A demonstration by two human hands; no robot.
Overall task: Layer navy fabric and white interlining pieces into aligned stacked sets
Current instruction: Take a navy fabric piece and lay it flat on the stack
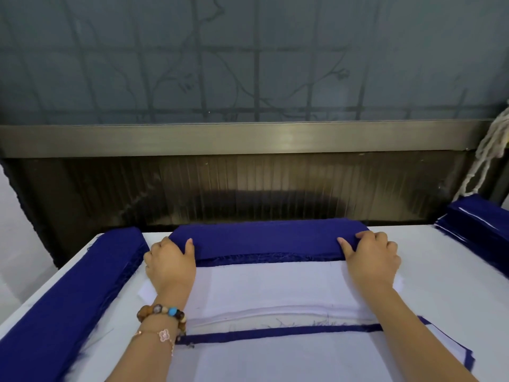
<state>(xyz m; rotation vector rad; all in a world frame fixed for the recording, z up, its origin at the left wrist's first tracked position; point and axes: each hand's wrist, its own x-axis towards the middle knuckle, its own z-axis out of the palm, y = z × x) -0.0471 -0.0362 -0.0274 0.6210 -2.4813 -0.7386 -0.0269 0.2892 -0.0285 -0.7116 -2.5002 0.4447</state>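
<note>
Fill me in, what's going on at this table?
A person works bare-handed at a white table. The left hand and right hand grip opposite ends of a navy fabric stack at the far edge. White interlining pieces lie flat just in front of it, with a navy strip showing beneath them nearer the person. Another navy pile lies along the left, and a layered stack sits far right.

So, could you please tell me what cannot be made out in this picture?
Head view, the only one:
- The layers of the far navy stack are too fine to count.
- The fingers of the left hand are mostly hidden behind the hand itself.
- The right-side navy stack is cut off by the right edge.
- The left-side navy stack runs off the bottom edge.
</note>
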